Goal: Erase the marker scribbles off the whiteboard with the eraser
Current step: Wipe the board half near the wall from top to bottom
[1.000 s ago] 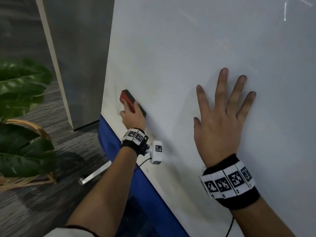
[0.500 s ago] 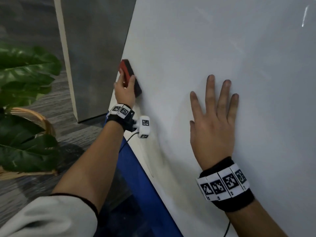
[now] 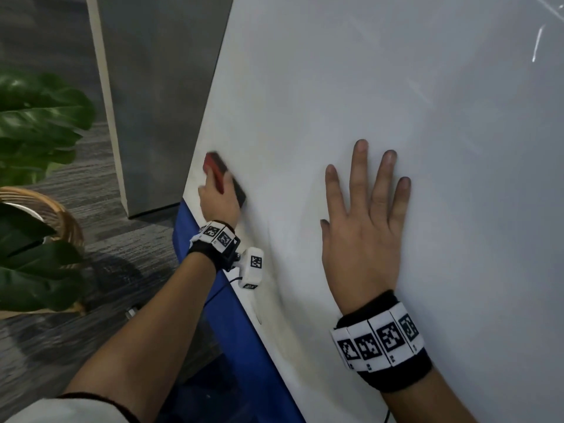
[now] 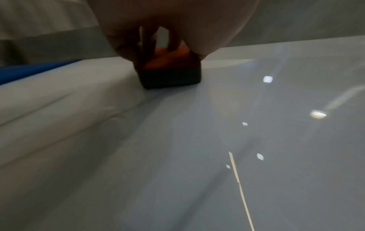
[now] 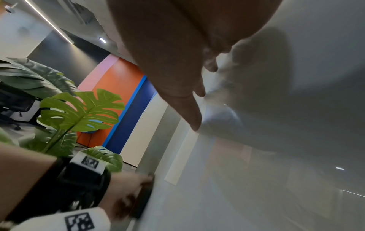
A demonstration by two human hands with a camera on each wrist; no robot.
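A large whiteboard fills the right of the head view, and its surface looks wiped with faint smears. My left hand grips a red-backed eraser with a black felt pad, pressed flat on the board near its left edge. The left wrist view shows the eraser felt-down on the board with my fingers curled over its red back. My right hand lies flat on the board with its fingers spread, to the right of the eraser. Its palm and thumb show in the right wrist view.
A blue panel runs along the board's lower left edge. A grey pillar stands behind the board's left side. A leafy plant in a woven basket sits on the grey floor at the left.
My left hand swept the eraser up the board's left edge, then back down toward the lower left. My right hand stayed flat on the board.
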